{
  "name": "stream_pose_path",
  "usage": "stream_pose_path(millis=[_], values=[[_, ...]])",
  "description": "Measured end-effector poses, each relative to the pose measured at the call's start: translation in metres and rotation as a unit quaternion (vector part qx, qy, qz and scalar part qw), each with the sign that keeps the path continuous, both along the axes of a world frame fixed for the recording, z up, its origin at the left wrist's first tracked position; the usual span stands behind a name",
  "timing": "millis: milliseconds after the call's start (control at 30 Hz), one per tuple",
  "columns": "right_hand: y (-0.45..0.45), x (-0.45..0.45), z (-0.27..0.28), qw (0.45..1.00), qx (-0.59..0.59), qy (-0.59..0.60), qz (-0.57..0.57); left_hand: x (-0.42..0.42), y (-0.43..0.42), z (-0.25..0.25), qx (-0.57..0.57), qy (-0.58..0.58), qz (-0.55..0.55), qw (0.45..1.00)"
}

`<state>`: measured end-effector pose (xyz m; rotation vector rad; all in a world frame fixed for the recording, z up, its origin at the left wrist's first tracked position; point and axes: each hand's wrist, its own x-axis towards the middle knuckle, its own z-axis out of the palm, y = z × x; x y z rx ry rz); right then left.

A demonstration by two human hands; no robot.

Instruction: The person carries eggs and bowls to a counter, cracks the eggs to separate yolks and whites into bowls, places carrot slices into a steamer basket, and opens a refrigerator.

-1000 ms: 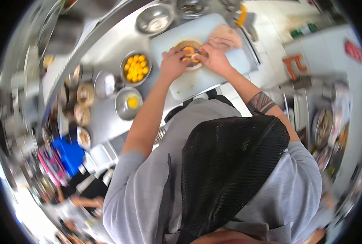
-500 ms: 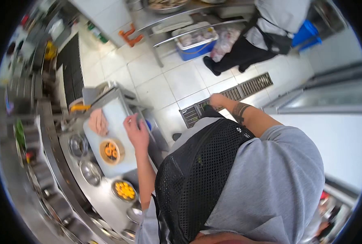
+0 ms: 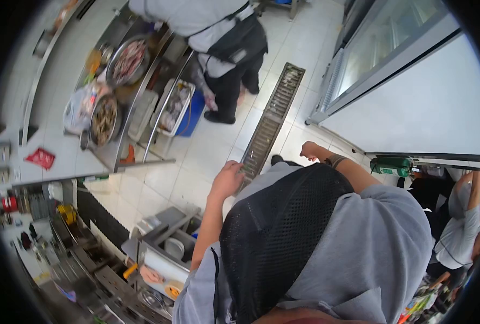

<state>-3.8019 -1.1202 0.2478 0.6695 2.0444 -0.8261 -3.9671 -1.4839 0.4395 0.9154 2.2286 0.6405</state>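
Note:
My left hand (image 3: 228, 179) hangs over the tiled floor in front of me, its fingers loosely bent and a little apart, with nothing visible in them. Beyond its fingertips runs a long metal floor drain grate (image 3: 272, 121). To the right, my right hand (image 3: 310, 150) is curled closed above the floor, and no object shows sticking out of it. Neither hand touches anything I can see. A black mesh apron (image 3: 283, 232) covers my front.
A person (image 3: 229, 48) stands at a steel counter with basins (image 3: 105, 120) of food; a blue-and-white cooler (image 3: 188, 116) sits below. A white refrigerator (image 3: 413, 102) is on the right. At lower left is a worktop (image 3: 164, 259); more people (image 3: 458, 237) are at far right.
My view has swung right, away from the worktop with the cutting board, which is now at lower left. My left hand has left that board's edge and is over the floor.

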Motion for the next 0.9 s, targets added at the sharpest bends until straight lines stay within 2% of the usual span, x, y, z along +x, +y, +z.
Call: stream_pose_path(millis=[33, 100, 167, 200, 267, 300, 367, 400, 467, 500, 567, 633, 667, 733, 767, 867, 900], values=[[0.023, -0.004, 0.003, 1.000, -0.005, 0.013, 0.024, -0.011, 0.031, 0.004, 0.020, -0.009, -0.015, 1.000], [0.064, -0.025, 0.007, 0.996, -0.021, -0.012, -0.083, -0.029, 0.084, 0.013, 0.014, -0.028, -0.030, 0.999], [0.118, -0.059, 0.006, 0.999, -0.006, 0.018, -0.044, -0.045, 0.128, 0.029, 0.036, -0.026, -0.054, 0.998], [0.145, -0.079, 0.012, 0.997, -0.010, 0.038, -0.061, -0.054, 0.147, 0.035, 0.035, -0.029, -0.061, 0.997], [0.198, -0.113, 0.023, 0.988, 0.008, 0.153, -0.035, -0.076, 0.186, 0.045, 0.069, -0.074, -0.048, 0.994], [0.217, -0.128, 0.027, 0.988, 0.007, 0.148, -0.041, -0.087, 0.203, 0.048, 0.067, -0.080, -0.053, 0.993], [0.263, -0.159, 0.028, 0.961, 0.059, 0.217, -0.160, -0.114, 0.246, 0.051, 0.141, -0.095, -0.047, 0.984], [0.285, -0.171, 0.031, 0.960, 0.067, 0.214, -0.166, -0.127, 0.270, 0.052, 0.147, -0.099, -0.055, 0.983], [0.329, -0.188, 0.023, 0.965, 0.057, 0.202, -0.157, -0.151, 0.319, 0.063, 0.254, -0.157, -0.030, 0.954], [0.352, -0.198, 0.032, 0.962, 0.075, 0.207, -0.161, -0.172, 0.347, 0.071, 0.269, -0.156, -0.040, 0.949], [0.372, -0.199, 0.064, 0.973, 0.100, 0.118, -0.174, -0.198, 0.398, 0.087, 0.342, -0.128, -0.062, 0.929], [0.420, -0.197, 0.042, 0.979, 0.046, 0.072, -0.185, -0.227, 0.446, 0.106, 0.354, -0.140, -0.066, 0.922], [0.443, -0.201, 0.053, 0.979, 0.056, 0.070, -0.186, -0.240, 0.473, 0.112, 0.367, -0.144, -0.050, 0.918], [0.472, -0.204, 0.064, 0.943, 0.029, 0.065, -0.326, -0.266, 0.517, 0.120, 0.375, -0.130, -0.048, 0.916], [0.494, -0.208, 0.058, 0.940, 0.031, 0.067, -0.332, -0.278, 0.537, 0.120, 0.376, -0.131, -0.055, 0.916], [0.565, -0.220, 0.038, 0.921, 0.014, 0.026, -0.389, -0.305, 0.590, 0.104, 0.352, -0.188, 0.044, 0.916], [0.585, -0.230, 0.029, 0.918, 0.017, 0.033, -0.395, -0.315, 0.607, 0.096, 0.355, -0.186, 0.035, 0.916]])
